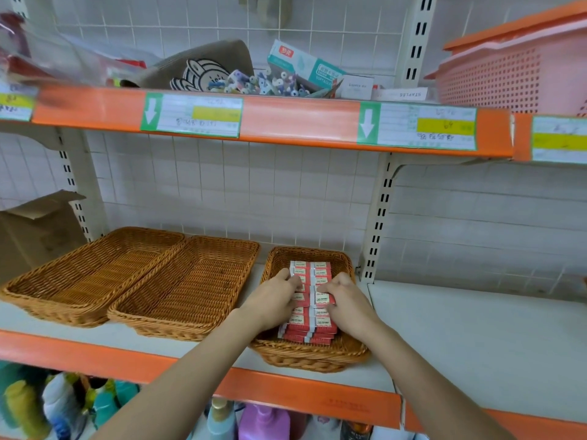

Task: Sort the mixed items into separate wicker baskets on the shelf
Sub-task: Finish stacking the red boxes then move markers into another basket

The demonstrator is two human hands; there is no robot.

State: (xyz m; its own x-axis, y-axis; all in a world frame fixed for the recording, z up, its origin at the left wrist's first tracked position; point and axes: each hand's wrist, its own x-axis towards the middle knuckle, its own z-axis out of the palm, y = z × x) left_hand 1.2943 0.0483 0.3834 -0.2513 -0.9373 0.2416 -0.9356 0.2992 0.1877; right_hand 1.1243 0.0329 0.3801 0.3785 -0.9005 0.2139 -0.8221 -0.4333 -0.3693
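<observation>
Both hands in the small brown wicker basket [309, 355]
Left hand [273, 301] and right hand [347, 304] pinch red-and-white eraser packs [313, 322]; two shallow wicker trays [133, 277] sit just left.

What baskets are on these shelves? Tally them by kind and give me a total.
Wicker baskets, holding nothing: 2, one beside the other
Wicker basket holding red boxes: 1
Pink plastic basket on the upper shelf: 1
Total: 4
</observation>
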